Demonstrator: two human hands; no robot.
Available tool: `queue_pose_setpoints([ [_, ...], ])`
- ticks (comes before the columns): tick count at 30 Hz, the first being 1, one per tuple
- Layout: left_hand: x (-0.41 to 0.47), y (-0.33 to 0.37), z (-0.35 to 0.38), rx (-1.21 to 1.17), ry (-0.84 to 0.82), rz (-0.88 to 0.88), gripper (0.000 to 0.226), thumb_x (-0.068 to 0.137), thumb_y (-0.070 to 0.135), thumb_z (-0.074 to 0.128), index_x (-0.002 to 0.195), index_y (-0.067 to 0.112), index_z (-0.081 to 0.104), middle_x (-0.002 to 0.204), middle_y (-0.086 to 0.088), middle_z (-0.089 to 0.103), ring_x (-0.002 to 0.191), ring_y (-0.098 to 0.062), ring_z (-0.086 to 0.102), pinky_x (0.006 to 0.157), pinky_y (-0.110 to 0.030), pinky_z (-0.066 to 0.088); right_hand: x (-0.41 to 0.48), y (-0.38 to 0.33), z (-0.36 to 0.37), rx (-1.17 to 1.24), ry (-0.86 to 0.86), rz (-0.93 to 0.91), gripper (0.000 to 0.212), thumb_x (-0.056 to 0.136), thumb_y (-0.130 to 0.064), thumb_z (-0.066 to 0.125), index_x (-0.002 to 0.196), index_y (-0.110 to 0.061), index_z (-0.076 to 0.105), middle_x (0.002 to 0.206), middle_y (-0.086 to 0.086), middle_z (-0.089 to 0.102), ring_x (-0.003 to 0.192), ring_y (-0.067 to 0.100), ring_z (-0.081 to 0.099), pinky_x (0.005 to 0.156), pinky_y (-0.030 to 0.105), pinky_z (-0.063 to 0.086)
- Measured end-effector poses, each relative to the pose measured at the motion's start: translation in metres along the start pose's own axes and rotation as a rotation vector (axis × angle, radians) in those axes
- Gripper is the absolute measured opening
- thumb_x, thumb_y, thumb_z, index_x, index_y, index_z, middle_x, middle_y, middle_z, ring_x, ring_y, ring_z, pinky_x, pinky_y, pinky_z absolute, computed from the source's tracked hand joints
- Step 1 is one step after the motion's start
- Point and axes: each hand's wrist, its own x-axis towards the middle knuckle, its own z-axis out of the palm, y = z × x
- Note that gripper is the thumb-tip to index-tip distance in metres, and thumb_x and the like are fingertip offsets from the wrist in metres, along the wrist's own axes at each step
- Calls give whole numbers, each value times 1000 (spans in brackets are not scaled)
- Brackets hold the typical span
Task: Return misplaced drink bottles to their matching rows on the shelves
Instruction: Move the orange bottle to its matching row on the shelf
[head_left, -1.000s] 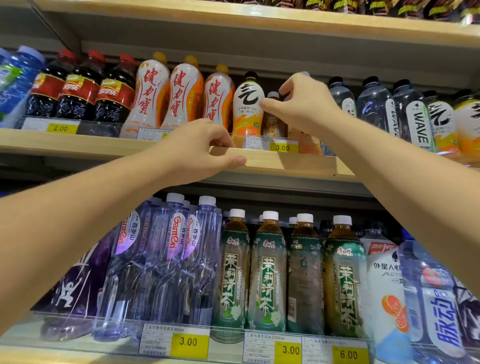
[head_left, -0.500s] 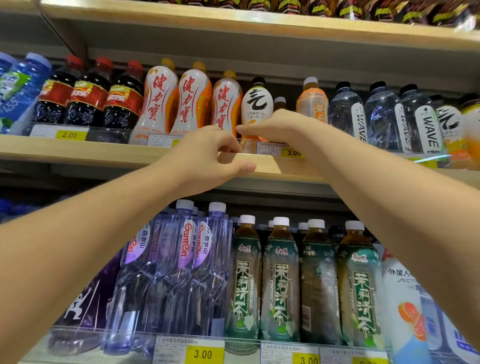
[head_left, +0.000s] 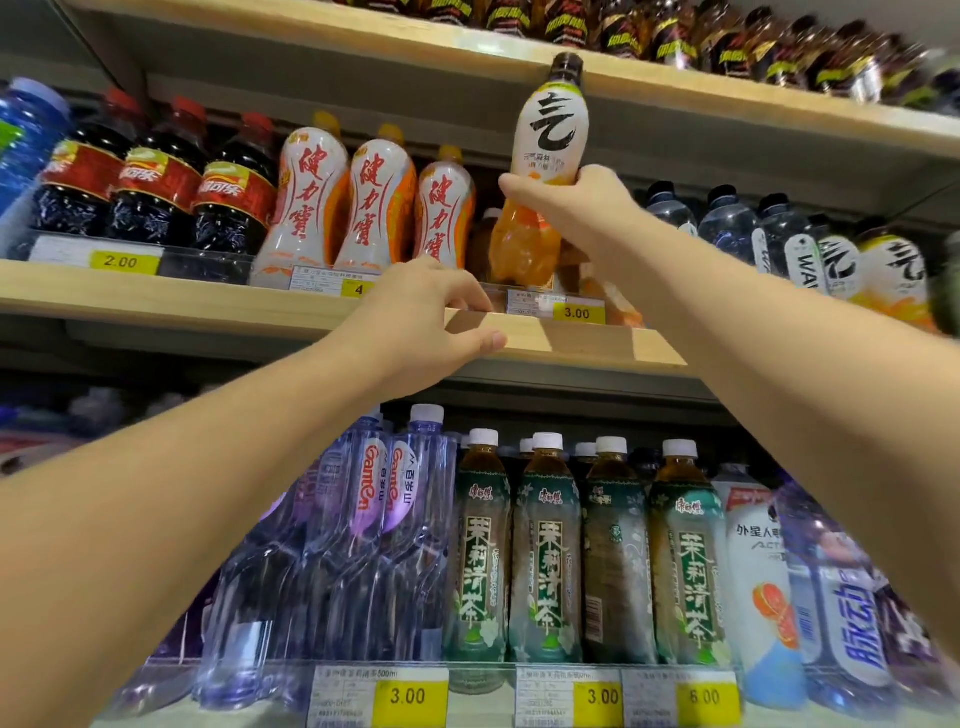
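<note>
Half a second ago the orange drink bottle with a white label and black cap (head_left: 553, 135) stood in the row on the middle wooden shelf (head_left: 571, 345), and the right hand (head_left: 576, 208) was low at the shelf's front edge. Now that hand has the bottle in its grip, fingers and thumb curled round the waist where the white label meets the orange body. The bottle is raised and upright, its cap level with the front edge of the upper shelf (head_left: 727, 98). The left hand (head_left: 415, 327) stays as it was, fingers hooked over the middle shelf's edge and thumb under it, holding no bottle. The held bottle rises above the grip and hangs below it, just right of the three white-and-orange bottles with red characters (head_left: 379, 208) and well apart from the matching white-labelled orange bottles (head_left: 904, 270) at the far right. Its base sits about level with the clear rail carrying the yellow 3.00 price tag (head_left: 576, 313); whether it clears the rail is hard to tell. A small brownish bottle (head_left: 485, 239) behind it is mostly hidden, the right wrist covers the lower parts of the clear black-capped bottles (head_left: 727, 223), and the top-shelf stock is blurred.
</note>
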Motion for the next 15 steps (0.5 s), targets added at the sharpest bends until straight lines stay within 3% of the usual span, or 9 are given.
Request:
queue_pose_setpoints([
  [1, 0, 0, 0, 0, 2, -1, 38, 89, 55, 62, 119, 32, 63, 120, 3, 57, 114, -16, 50, 94, -37, 47, -1, -3, -6, 17, -4, 3, 69, 76, -70, 76, 123, -22, 61, 107, -5, 70, 95, 11, 68, 70, 24, 58],
  [3, 0, 1, 0, -16, 8, -2, 36, 89, 54, 64, 118, 33, 63, 120, 3, 57, 114, -17, 50, 96, -40, 47, -5, -6, -16, 27, -31, 15, 76, 75, -70, 77, 131, -21, 60, 113, -3, 71, 100, 13, 68, 75, 29, 59],
  [7, 1, 7, 0, -41, 18, -15, 32, 88, 53, 65, 116, 36, 64, 115, 3, 60, 112, -19, 52, 93, -44, 49, -17, 0, -40, 31, -91, 29, 71, 78, -68, 77, 127, -22, 58, 108, -5, 72, 94, 10, 70, 58, 24, 60],
  [11, 7, 26, 6, -65, -1, -32, 32, 87, 54, 66, 113, 36, 66, 110, 4, 64, 106, -17, 56, 89, -44, 52, -25, 14, -74, 12, -104, 4, 72, 78, -71, 75, 130, -25, 57, 110, -7, 72, 98, 11, 72, 69, 27, 64],
  [15, 16, 58, 21, -28, 12, -40, 32, 86, 55, 66, 110, 34, 67, 107, 3, 62, 102, -18, 57, 89, -43, 52, -37, 39, -118, 32, -123, -14, 68, 74, -72, 77, 123, -27, 62, 102, -10, 77, 88, 7, 76, 63, 24, 63],
])
